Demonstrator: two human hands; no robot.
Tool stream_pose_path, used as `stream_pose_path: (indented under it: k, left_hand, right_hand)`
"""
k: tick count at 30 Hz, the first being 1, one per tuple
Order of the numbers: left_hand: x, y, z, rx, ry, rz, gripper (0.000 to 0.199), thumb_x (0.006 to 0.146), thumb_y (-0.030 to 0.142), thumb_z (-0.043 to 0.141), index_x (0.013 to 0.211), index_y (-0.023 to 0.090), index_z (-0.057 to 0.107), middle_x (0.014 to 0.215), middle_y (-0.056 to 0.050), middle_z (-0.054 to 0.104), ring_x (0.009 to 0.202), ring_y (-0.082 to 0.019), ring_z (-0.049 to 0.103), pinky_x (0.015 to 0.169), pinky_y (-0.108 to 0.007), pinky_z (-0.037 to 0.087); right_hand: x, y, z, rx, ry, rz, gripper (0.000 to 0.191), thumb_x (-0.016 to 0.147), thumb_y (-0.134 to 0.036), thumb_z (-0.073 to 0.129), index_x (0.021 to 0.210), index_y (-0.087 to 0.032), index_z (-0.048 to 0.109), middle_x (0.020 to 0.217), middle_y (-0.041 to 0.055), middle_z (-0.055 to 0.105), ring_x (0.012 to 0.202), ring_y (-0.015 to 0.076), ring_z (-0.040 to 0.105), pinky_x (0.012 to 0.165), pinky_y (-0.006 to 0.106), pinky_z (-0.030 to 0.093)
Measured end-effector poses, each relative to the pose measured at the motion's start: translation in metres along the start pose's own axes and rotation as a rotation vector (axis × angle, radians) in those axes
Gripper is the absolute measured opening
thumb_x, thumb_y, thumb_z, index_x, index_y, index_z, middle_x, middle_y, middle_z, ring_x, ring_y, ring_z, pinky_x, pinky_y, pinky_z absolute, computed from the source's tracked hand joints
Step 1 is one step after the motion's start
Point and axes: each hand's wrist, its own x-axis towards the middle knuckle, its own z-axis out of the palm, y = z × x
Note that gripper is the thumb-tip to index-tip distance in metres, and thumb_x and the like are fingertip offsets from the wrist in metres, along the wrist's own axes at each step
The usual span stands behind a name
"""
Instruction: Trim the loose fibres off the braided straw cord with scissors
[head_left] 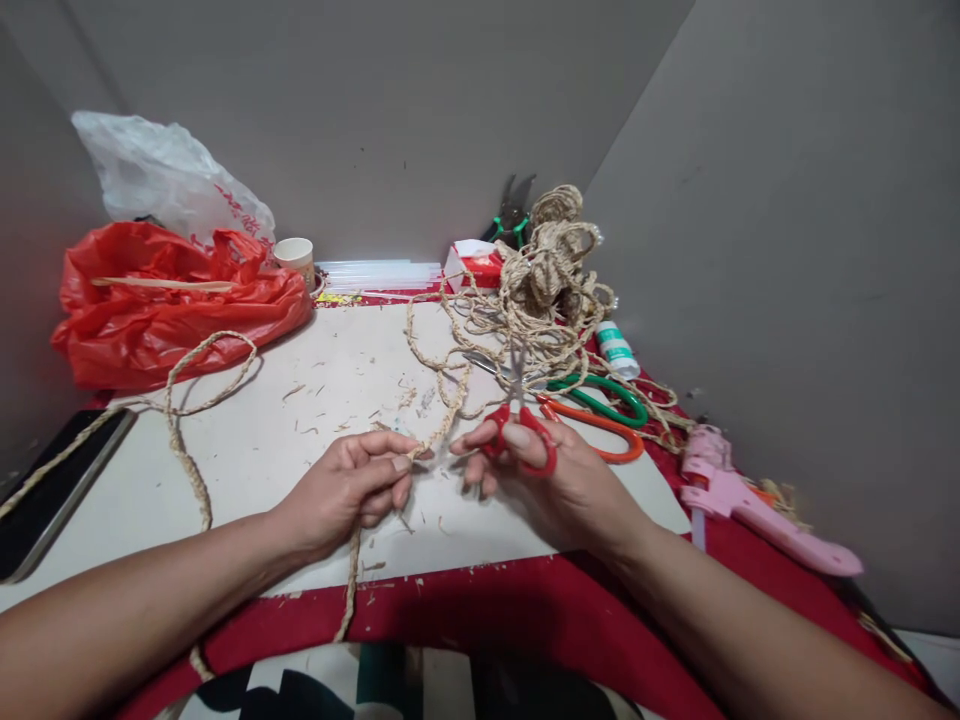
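Straw-coloured braided cord (pixel 453 402) was the item under inspection, and I found it in my left hand (pixel 349 490), clamped between thumb and fingertips. From that grip one stretch rose away from me toward a tangled heap of cord (pixel 547 285) beyond my right hand (pixel 566 485); whether the two were joined I could not tell. Another stretch hung below my left fingers toward my lap. My right hand was closed around red-handled scissors (pixel 515 408), their blades pointing away from me and clear of the held stretch; blur kept me from confirming whether they were parted. As to progress: the held cord was plaited along its visible run, and fibre scraps (pixel 298 391) lay scattered on the white board (pixel 262 430) beyond and beneath my grip, which I judged consistent with trimming partly done. Outstanding, in my estimate, was tidying of stray strands near my fingertips, with the heap apparently awaiting attention. Right of my right hand, a pink glue gun (pixel 739 500) lay out of either grip; no glued join was visible to me on the held stretch.
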Motion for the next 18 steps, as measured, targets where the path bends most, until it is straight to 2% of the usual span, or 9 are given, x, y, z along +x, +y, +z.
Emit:
stream_pose_path:
  k: [3, 5, 7, 9, 11, 18]
  left_hand:
    - [0.001, 0.001, -0.002, -0.026, 0.030, 0.028, 0.017, 0.083, 0.026, 0.062, 0.096, 0.015, 0.061, 0.056, 0.004, 0.054, 0.037, -0.001, 0.020, 0.038, -0.017, 0.011]
    - [0.002, 0.002, -0.003, -0.037, 0.034, 0.044, 0.018, 0.082, 0.026, 0.064, 0.096, 0.015, 0.061, 0.057, 0.003, 0.056, 0.037, -0.001, 0.021, 0.038, -0.018, 0.011]
    - [0.003, 0.003, -0.003, -0.044, 0.034, 0.053, 0.018, 0.081, 0.026, 0.064, 0.096, 0.015, 0.061, 0.060, 0.002, 0.058, 0.037, -0.001, 0.021, 0.039, -0.018, 0.012]
    - [0.003, 0.003, -0.003, -0.051, 0.040, 0.061, 0.018, 0.081, 0.026, 0.065, 0.095, 0.015, 0.061, 0.062, 0.001, 0.060, 0.037, -0.001, 0.022, 0.039, -0.018, 0.012]
    - [0.003, 0.003, -0.003, -0.060, 0.045, 0.069, 0.019, 0.081, 0.026, 0.065, 0.096, 0.016, 0.060, 0.064, 0.000, 0.061, 0.037, -0.001, 0.022, 0.039, -0.018, 0.011]
    - [0.003, 0.002, -0.003, -0.064, 0.042, 0.089, 0.013, 0.084, 0.022, 0.062, 0.095, 0.016, 0.060, 0.070, -0.002, 0.065, 0.037, -0.001, 0.024, 0.041, -0.020, 0.013]
  right_hand:
    - [-0.009, -0.005, 0.003, 0.053, -0.059, 0.015, 0.038, 0.082, -0.051, 0.060, 0.070, -0.015, 0.063, 0.073, 0.0078, 0.069, 0.059, 0.0146, 0.060, 0.058, 0.028, 0.047]
    - [-0.014, -0.004, 0.007, 0.130, -0.197, 0.123, 0.041, 0.078, -0.052, 0.063, 0.061, -0.015, 0.056, 0.068, 0.0071, 0.067, 0.055, 0.0147, 0.059, 0.053, 0.027, 0.046]
    - [-0.018, 0.001, 0.012, 0.173, -0.370, 0.257, 0.044, 0.074, -0.053, 0.066, 0.058, -0.014, 0.055, 0.064, 0.0068, 0.066, 0.050, 0.0134, 0.058, 0.048, 0.024, 0.044]
    - [-0.019, 0.008, 0.016, 0.199, -0.489, 0.343, 0.045, 0.073, -0.054, 0.067, 0.058, -0.012, 0.056, 0.062, 0.0069, 0.066, 0.045, 0.0112, 0.057, 0.043, 0.021, 0.042]
    - [-0.019, 0.014, 0.018, 0.236, -0.528, 0.391, 0.046, 0.073, -0.054, 0.066, 0.058, -0.012, 0.055, 0.061, 0.0063, 0.065, 0.042, 0.0095, 0.055, 0.040, 0.019, 0.041]
    - [-0.015, 0.020, 0.017, 0.338, -0.521, 0.479, 0.045, 0.072, -0.052, 0.068, 0.059, -0.011, 0.054, 0.061, 0.0062, 0.065, 0.040, 0.0094, 0.057, 0.034, 0.016, 0.043]
